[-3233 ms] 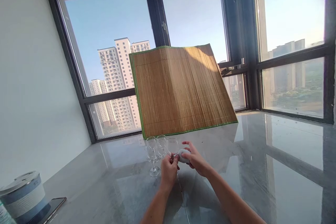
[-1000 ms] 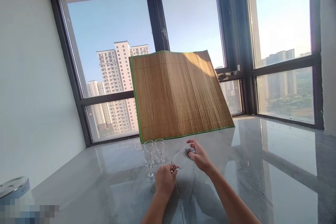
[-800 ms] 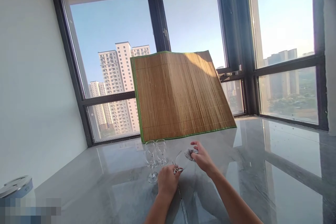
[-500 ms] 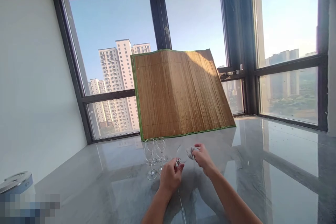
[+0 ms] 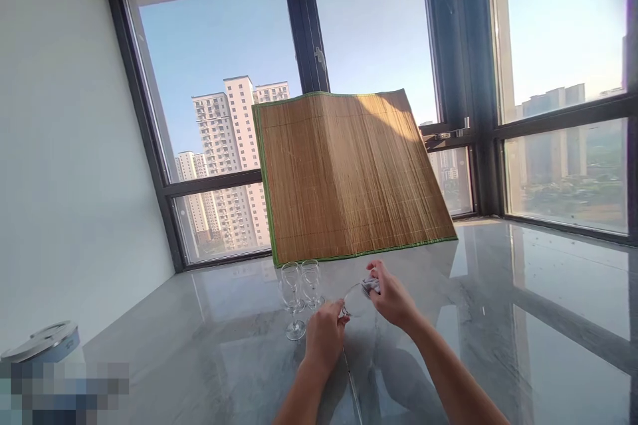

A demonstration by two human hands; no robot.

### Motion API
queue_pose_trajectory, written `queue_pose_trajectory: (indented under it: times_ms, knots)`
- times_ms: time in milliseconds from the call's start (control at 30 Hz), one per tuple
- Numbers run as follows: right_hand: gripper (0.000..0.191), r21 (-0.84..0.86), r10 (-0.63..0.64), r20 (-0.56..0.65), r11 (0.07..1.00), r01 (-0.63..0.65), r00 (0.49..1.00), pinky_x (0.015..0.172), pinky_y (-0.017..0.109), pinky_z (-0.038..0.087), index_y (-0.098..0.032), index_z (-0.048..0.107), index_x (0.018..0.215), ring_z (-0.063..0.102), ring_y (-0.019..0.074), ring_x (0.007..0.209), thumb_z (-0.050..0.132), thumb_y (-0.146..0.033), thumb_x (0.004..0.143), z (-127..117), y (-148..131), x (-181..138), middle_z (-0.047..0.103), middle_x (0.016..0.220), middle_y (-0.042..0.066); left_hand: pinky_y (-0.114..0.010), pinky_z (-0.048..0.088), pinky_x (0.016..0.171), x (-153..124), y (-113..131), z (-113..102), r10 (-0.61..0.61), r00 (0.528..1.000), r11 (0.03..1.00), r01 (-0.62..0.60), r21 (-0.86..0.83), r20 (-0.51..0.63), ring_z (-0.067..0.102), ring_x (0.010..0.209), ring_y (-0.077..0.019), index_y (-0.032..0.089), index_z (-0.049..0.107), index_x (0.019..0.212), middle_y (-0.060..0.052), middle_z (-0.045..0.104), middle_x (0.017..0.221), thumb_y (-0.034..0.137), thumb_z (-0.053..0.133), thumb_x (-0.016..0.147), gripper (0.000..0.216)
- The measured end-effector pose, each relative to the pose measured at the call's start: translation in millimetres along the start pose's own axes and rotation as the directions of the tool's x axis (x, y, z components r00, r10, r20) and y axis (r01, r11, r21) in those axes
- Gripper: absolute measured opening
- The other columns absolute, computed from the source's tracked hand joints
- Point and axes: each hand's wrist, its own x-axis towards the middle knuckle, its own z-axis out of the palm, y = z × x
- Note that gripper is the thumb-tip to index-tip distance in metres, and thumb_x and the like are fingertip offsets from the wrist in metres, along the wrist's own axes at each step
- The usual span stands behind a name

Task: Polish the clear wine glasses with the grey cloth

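Note:
Between my hands is a clear wine glass (image 5: 353, 301), tilted on its side with its bowl toward the right. My left hand (image 5: 325, 329) is closed around the stem end. My right hand (image 5: 391, 295) grips a crumpled light cloth (image 5: 371, 286) at the rim of the bowl; how far the cloth reaches inside I cannot tell. Several more wine glasses stand upright just left of my left hand, among them a front one (image 5: 290, 295) and one behind it (image 5: 311, 279).
A bamboo mat (image 5: 349, 179) with green edging leans against the windows at the back. The glossy grey tabletop (image 5: 224, 358) reflects the windows. At the lower left stands a container with a pale lid (image 5: 47, 339), partly blurred out.
The view has shifted slightly, so everything sits a little further right. The held glass is tipped somewhat differently, and my right hand with the cloth has turned a little at its rim.

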Motion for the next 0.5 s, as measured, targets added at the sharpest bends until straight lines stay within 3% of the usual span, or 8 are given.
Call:
queue_pose_trajectory:
  times_ms: [67, 133, 233, 367, 500]
  knots:
    - [0.043, 0.095, 0.072, 0.185, 0.991, -0.090, 0.980, 0.058, 0.025, 0.034, -0.024, 0.045, 0.098, 0.045, 0.0125, 0.059, 0.049, -0.014, 0.057, -0.3, 0.6, -2.4, 0.053, 0.072, -0.004, -0.023, 0.037, 0.072, -0.3, -0.5, -1.9, 0.032, 0.999, 0.999, -0.032, 0.015, -0.007, 0.064, 0.089, -0.0194, 0.028, 0.069, 0.114, -0.004, 0.070, 0.097, 0.018, 0.054, 0.089, 0.030]
    - [0.047, 0.222, 0.141, 0.359, 0.947, -0.231, 0.922, 0.052, 0.023, 0.030, -0.023, 0.045, 0.100, 0.044, 0.0110, 0.055, 0.049, -0.014, 0.054, -3.1, -1.8, -4.2, 0.052, 0.073, -0.005, -0.023, 0.036, 0.070, -0.4, -0.9, -3.0, 0.054, 0.998, 0.999, -0.054, 0.003, -0.018, 0.062, 0.086, -0.0184, 0.026, 0.071, 0.106, -0.004, 0.068, 0.091, 0.017, 0.053, 0.089, 0.027]
    - [0.052, 0.319, 0.182, 0.463, 0.879, -0.355, 0.868, 0.049, 0.022, 0.027, -0.024, 0.047, 0.103, 0.044, 0.0103, 0.054, 0.052, -0.016, 0.052, -12.3, -9.6, -5.8, 0.054, 0.073, -0.005, -0.023, 0.035, 0.069, 0.1, -1.3, -2.4, 0.084, 0.996, 0.995, -0.086, -0.057, -0.036, 0.060, 0.082, -0.0176, 0.025, 0.072, 0.099, -0.003, 0.066, 0.087, 0.018, 0.052, 0.088, 0.024]
    - [0.056, 0.476, 0.186, 0.415, 0.790, -0.387, 0.891, 0.047, 0.021, 0.020, -0.027, 0.048, 0.115, 0.042, 0.0087, 0.054, 0.058, -0.022, 0.060, -22.3, -15.1, -5.3, 0.056, 0.081, -0.004, -0.024, 0.037, 0.068, 3.7, -1.9, 5.0, 0.031, 0.995, 0.973, -0.052, -0.226, -0.095, 0.058, 0.076, -0.0166, 0.021, 0.073, 0.089, -0.003, 0.066, 0.083, 0.023, 0.053, 0.088, 0.021]
    - [0.055, 0.607, 0.314, 0.149, 0.719, -0.337, 0.938, 0.048, 0.021, 0.023, -0.027, 0.045, 0.119, 0.041, 0.0086, 0.056, 0.061, -0.030, 0.066, -14.7, -4.8, 0.3, 0.055, 0.083, -0.004, -0.026, 0.041, 0.066, 9.4, -1.2, 16.9, -0.032, 0.993, 0.882, -0.025, -0.470, -0.114, 0.057, 0.067, -0.0159, 0.017, 0.073, 0.100, -0.002, 0.063, 0.074, 0.035, 0.055, 0.086, 0.029]
